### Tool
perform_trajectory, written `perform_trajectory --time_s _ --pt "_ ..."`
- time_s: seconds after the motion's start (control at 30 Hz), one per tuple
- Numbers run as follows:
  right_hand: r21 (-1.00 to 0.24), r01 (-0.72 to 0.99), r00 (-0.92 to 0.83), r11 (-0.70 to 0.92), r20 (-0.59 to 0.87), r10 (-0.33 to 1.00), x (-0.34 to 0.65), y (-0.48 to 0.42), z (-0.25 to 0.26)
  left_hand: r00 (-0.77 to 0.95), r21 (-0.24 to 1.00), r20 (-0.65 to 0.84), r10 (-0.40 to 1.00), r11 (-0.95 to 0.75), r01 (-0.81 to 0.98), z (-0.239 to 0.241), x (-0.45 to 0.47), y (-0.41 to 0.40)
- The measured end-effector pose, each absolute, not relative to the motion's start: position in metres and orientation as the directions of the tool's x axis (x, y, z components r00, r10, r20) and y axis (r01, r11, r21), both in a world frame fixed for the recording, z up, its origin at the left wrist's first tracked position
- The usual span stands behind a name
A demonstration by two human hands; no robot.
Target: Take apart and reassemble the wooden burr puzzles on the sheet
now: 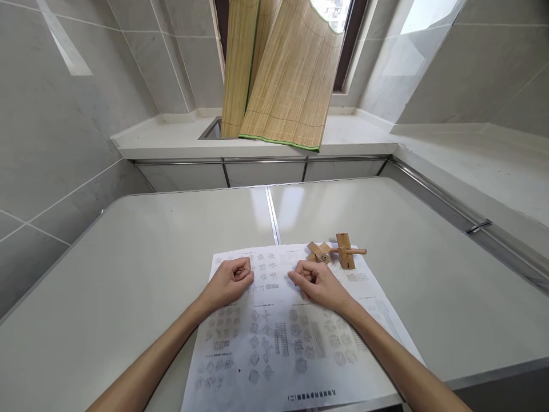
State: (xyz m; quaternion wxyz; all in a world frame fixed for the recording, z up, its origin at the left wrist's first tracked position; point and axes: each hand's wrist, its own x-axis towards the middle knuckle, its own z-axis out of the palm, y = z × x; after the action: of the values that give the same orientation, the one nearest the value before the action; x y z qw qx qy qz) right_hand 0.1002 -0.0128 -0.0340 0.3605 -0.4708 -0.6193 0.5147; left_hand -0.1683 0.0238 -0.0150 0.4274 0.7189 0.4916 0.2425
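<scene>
My left hand [230, 280] rests on a large printed sheet of puzzle diagrams [283, 337], fingers curled into a loose fist with nothing seen in it. My right hand [315, 280] lies on the same sheet a short way to the right, fingers also curled in, nothing visible inside. Just beyond my right hand sits a small wooden puzzle [337, 252]: flat blocks crossed on a thin rod, at the sheet's far right corner. Neither hand touches it.
The sheet lies on a pale grey table [128, 274] with a seam down the middle. Behind it runs a white counter [180, 140] with a sink corner and a bamboo blind [283, 74] hanging over it. Tiled walls stand on both sides.
</scene>
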Motion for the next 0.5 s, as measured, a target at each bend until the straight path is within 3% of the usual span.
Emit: perform_trajectory --time_s 0.5 --pt "-0.977 0.212 -0.329 0.0 -0.072 0.942 0.1016 -0.0139 -0.0262 0.419 0.856 -0.057 0.906 -0.172 0.488 -0.0163 -0.1688 0.0241"
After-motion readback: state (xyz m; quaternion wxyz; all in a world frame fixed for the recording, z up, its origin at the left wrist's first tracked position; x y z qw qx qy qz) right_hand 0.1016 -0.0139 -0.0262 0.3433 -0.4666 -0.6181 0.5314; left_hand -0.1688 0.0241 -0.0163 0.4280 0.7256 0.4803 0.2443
